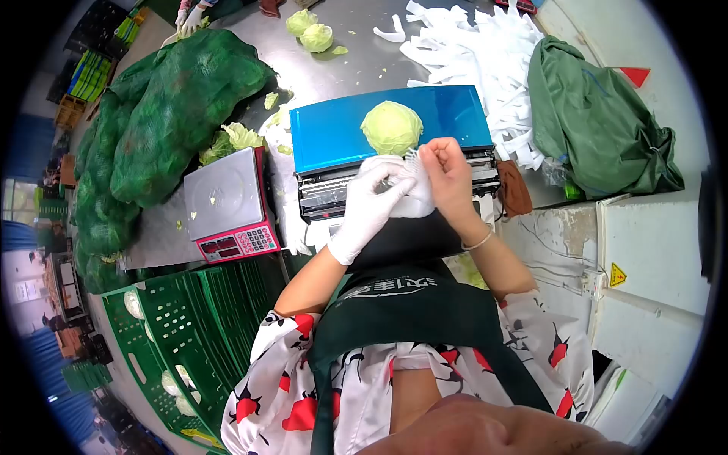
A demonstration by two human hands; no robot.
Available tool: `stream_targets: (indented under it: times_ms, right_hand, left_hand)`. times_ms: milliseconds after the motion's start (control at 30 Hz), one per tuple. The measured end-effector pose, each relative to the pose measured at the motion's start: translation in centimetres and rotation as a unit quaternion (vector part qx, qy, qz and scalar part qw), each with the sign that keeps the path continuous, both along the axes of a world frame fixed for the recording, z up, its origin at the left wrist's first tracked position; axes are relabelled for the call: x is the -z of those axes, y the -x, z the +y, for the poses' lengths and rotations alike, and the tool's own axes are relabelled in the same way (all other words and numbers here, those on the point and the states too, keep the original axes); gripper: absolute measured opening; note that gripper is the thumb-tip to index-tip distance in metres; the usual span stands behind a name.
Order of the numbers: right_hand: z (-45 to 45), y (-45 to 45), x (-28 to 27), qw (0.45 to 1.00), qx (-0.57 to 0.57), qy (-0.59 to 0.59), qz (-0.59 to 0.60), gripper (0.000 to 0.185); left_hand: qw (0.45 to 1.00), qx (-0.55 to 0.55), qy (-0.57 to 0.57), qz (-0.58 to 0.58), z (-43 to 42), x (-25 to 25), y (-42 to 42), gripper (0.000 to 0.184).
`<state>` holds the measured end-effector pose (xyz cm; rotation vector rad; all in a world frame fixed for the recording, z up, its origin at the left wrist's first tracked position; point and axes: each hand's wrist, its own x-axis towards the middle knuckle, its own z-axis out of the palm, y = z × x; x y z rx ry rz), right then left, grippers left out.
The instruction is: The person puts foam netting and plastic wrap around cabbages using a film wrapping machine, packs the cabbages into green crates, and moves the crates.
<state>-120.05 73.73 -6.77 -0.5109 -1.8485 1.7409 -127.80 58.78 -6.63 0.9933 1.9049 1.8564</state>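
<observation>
A white foam net (415, 201) hangs bunched between my two hands, just in front of the blue-topped wrapping machine (326, 140). My left hand (373, 199), in a white glove, is closed on the net's left side. Bare, with a band at the wrist, my right hand (449, 176) pinches the net's upper right edge. A pale green cabbage (391, 128) rests on the blue top right behind the net, close to both hands. Whether the net touches the cabbage I cannot tell.
Left of the machine stands a scale (224, 196); beyond it lie green mesh sacks (178, 114). White foam nets (474, 57) pile up behind, near a green bag (595, 114). Green crates (182, 334) stand lower left. Another person's gloved hand (191, 19) shows at the back.
</observation>
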Motion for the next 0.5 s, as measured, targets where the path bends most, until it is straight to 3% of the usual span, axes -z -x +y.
stream_targets:
  times_ms: [33, 100, 167, 200, 300, 333, 367, 433, 467, 500]
  right_hand:
    - [0.4, -0.1, -0.3, 0.997, -0.016, 0.079, -0.006, 0.01]
    - [1.8, -0.1, -2.1, 0.941, -0.053, 0.332, 0.044, 0.013]
    - [3.4, -0.5, -3.6, 0.906, -0.115, 0.403, 0.054, 0.014]
    - [4.3, 0.0, -3.3, 0.853, -0.212, 0.461, 0.119, 0.017]
    - [3.7, 0.1, -2.7, 0.805, -0.263, 0.529, 0.05, 0.027]
    - [2.3, -0.1, -2.6, 0.793, -0.16, 0.583, 0.072, 0.036]
    - [1.5, 0.3, -3.2, 0.812, -0.253, 0.526, 0.025, 0.042]
    - [0.5, -2.2, -4.5, 0.796, -0.219, 0.548, -0.133, 0.047]
    - [1.3, -3.3, -1.0, 0.747, -0.341, 0.557, -0.124, 0.046]
    - [1.2, -3.8, -0.7, 0.791, -0.373, 0.473, -0.112, 0.04]
  left_hand:
    - [1.0, -0.009, -0.023, 0.017, 0.0, -0.2, 0.2, 0.014]
    - [0.99, 0.004, -0.045, -0.13, -0.8, -1.3, 0.7, 0.01]
    - [0.954, 0.042, -0.106, -0.276, -1.3, 0.0, 1.9, 0.018]
    - [0.919, 0.101, -0.205, -0.321, -0.9, 0.1, 2.3, 0.025]
    - [0.808, 0.12, -0.312, -0.485, -0.6, -1.2, 1.9, 0.023]
    - [0.785, 0.077, -0.31, -0.531, -0.4, -2.8, 1.5, 0.021]
    - [0.768, 0.082, -0.316, -0.551, -0.6, -2.2, 1.8, 0.02]
    - [0.733, 0.09, -0.326, -0.59, -1.4, -0.3, 2.8, 0.02]
    - [0.721, 0.09, -0.318, -0.609, -1.9, 0.1, 3.1, 0.022]
    - [0.731, 0.098, -0.287, -0.612, -2.0, -0.2, 2.8, 0.023]
